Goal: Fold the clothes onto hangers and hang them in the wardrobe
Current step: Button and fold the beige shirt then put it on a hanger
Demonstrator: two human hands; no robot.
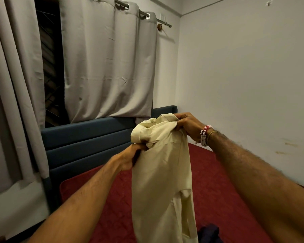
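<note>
A cream shirt (162,172) hangs in the air over the bed, held up at its bunched top by both hands. My left hand (130,157) grips the fabric at the shirt's upper left, fingers curled into the cloth. Higher and to the right, my right hand (187,124) pinches the collar area; its wrist wears bead bracelets. The shirt's lower part drops out of view at the bottom. No hanger and no wardrobe show in the head view.
A bed with a red quilted cover (218,190) lies below, with a dark blue padded headboard (88,137) behind. A dark garment (209,233) lies on the bed near the bottom edge. Grey curtains (109,67) hang at the left; a white wall (244,76) stands at the right.
</note>
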